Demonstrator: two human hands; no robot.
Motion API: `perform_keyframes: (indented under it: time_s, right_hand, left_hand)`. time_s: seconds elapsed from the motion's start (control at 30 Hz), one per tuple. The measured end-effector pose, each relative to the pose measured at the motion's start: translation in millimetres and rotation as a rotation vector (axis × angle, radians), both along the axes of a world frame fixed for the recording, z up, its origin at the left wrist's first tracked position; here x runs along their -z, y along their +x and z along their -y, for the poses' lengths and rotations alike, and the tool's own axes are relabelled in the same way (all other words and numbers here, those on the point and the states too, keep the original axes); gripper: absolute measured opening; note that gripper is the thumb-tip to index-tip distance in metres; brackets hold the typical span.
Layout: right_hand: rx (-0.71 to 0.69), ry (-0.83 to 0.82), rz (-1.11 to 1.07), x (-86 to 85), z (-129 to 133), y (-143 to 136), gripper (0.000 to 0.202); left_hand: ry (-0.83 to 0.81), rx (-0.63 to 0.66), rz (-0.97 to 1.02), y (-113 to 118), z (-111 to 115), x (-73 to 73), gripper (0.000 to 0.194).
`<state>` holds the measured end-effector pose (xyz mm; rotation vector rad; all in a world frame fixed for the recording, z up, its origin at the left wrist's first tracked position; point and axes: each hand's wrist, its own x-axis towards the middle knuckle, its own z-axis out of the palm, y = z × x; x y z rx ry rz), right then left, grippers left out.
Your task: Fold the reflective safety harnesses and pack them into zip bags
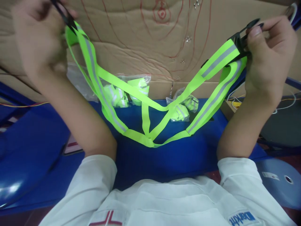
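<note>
A neon yellow-green reflective harness vest (138, 92) with grey stripes hangs stretched between my raised hands, its joined straps sagging in the middle. My left hand (43, 34), somewhat blurred, is closed at the upper left around a black buckle end (66, 17) of the vest. At the upper right my right hand (270, 53) pinches another black plastic buckle (242, 40) between thumb and fingers. Behind the hanging straps, clear zip bags with folded neon straps (139, 89) lean against the cardboard. Further right lies another bagged neon bundle (181, 113).
A blue seat-like surface (164, 163) lies below. Brown cardboard (122, 18) with red drawn lines stands behind it. White cables (288, 103) run at the right, near a blue stool top (279, 179). A flat framed object (74, 144) is partly hidden by my left arm.
</note>
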<state>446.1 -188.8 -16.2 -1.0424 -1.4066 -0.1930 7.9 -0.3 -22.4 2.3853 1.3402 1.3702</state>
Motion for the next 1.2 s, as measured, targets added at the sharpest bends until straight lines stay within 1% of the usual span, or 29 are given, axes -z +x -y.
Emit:
perform_keyframes:
  time_s: [0.03, 0.07, 0.1, 0.17, 0.2, 0.23, 0.27, 0.3, 0.37, 0.4, 0.43, 0.5, 0.53, 0.57, 0.6, 0.63, 0.67, 0.7, 0.73, 0.77, 0.8, 0.83, 0.87, 0.9, 0.97, 1.03, 1.07, 1.13, 1.2]
  right_hand:
    - [-0.008, 0.009, -0.004, -0.1, -2, 0, 0.016]
    - [-0.031, 0.035, -0.008, -0.3, -3, 0, 0.016]
    - [-0.058, 0.066, -0.01, -0.7, -4, 1, 0.017]
    - [-0.086, 0.094, -0.011, -2.0, -5, 4, 0.017]
    - [-0.075, 0.099, -0.013, -2.7, -5, 8, 0.017]
    - [-0.052, 0.105, -0.018, -3.5, -4, 12, 0.017]
    - [-0.028, 0.11, -0.023, -4.2, -4, 17, 0.017]
    - [-0.01, 0.13, -0.031, -4.9, -3, 22, 0.018]
    - [0.002, 0.195, -0.05, -5.8, -3, 30, 0.023]
    - [-0.014, 0.223, -0.062, -6.1, -3, 33, 0.025]
    - [-0.044, 0.247, -0.076, -6.3, -3, 33, 0.025]
    - [-0.121, 0.259, -0.098, -6.4, -3, 29, 0.023]
    - [-0.151, 0.251, -0.102, -6.3, -3, 24, 0.022]
    - [-0.168, 0.244, -0.102, -6.1, -3, 19, 0.022]
    - [-0.169, 0.237, -0.102, -5.9, -3, 13, 0.023]
    - [-0.159, 0.217, -0.099, -5.5, -3, 7, 0.025]
    - [-0.142, 0.2, -0.098, -5.1, -3, 2, 0.028]
    - [-0.121, 0.188, -0.1, -4.6, -3, -4, 0.03]
    - [-0.101, 0.169, -0.1, -4.1, -3, -9, 0.031]
    - [-0.084, 0.159, -0.103, -3.5, -3, -15, 0.03]
    - [-0.076, 0.143, -0.105, -3.0, -3, -20, 0.029]
    - [-0.078, 0.127, -0.11, -2.4, -1, -25, 0.027]
    - [-0.085, 0.107, -0.116, -2.0, 0, -31, 0.026]
    - [-0.099, 0.072, -0.12, -1.6, 2, -36, 0.024]
    - [-0.134, 0.025, -0.133, -1.0, 7, -44, 0.022]
    - [-0.165, 0.008, -0.139, -0.6, 12, -50, 0.023]
    - [-0.169, 0.01, -0.137, -0.4, 13, -52, 0.025]
    - [-0.158, 0.032, -0.127, -0.1, 14, -53, 0.028]
    - [-0.144, 0.039, -0.118, -0.4, 10, -49, 0.03]
  left_hand:
    - [-0.056, 0.034, 0.132, 1, -2, 3.6, 0.087]
    - [-0.112, 0.1, 0.234, 3, -1, 6.4, 0.075]
    - [-0.16, 0.2, 0.276, 6, 2, 8.3, 0.062]
    - [-0.184, 0.445, 0.234, 11, 12, 10.1, 0.043]
    - [-0.184, 0.552, 0.229, 11, 16, 10.4, 0.038]
    - [-0.183, 0.624, 0.23, 10, 18, 10.7, 0.036]
    - [-0.181, 0.66, 0.227, 7, 19, 11.1, 0.038]
    - [-0.183, 0.644, 0.199, 2, 16, 11.8, 0.043]
    - [-0.191, 0.501, 0.069, -12, 3, 13.6, 0.057]
    - [-0.189, 0.392, -0.041, -19, -6, 14.4, 0.065]
    - [-0.18, 0.314, -0.115, -24, -15, 14.9, 0.07]
    - [-0.167, 0.204, -0.211, -23, -24, 14.4, 0.077]
    - [-0.166, 0.174, -0.241, -16, -23, 13.2, 0.08]
    - [-0.159, 0.12, -0.287, -3, -17, 11.4, 0.088]
    - [-0.137, 0.109, -0.295, 13, -7, 9.4, 0.096]
    - [-0.096, 0.149, -0.29, 33, 7, 7.5, 0.102]
    - [-0.036, 0.214, -0.268, 56, 24, 6.0, 0.109]
    - [-0.019, 0.297, -0.274, 80, 43, 5.4, 0.115]
    - [0.014, 0.419, -0.254, 104, 61, 5.7, 0.115]
    - [0.027, 0.604, -0.191, 127, 78, 7.2, 0.111]
    - [0.021, 0.712, -0.163, 149, 93, 9.7, 0.108]
    - [0.046, 0.73, -0.1, 168, 104, 13.1, 0.107]
    - [0.079, 0.707, -0.065, 185, 112, 17.0, 0.106]
    - [0.116, 0.695, -0.007, 199, 117, 21.2, 0.098]
    - [0.125, 0.633, 0.054, 219, 119, 29.4, 0.077]
    - [0.109, 0.609, 0.075, 230, 117, 35.9, 0.056]
    - [0.113, 0.609, 0.09, 231, 116, 38.0, 0.05]
    - [0.144, 0.601, 0.125, 231, 116, 39.7, 0.049]
    - [0.147, 0.562, 0.103, 226, 120, 38.4, 0.05]
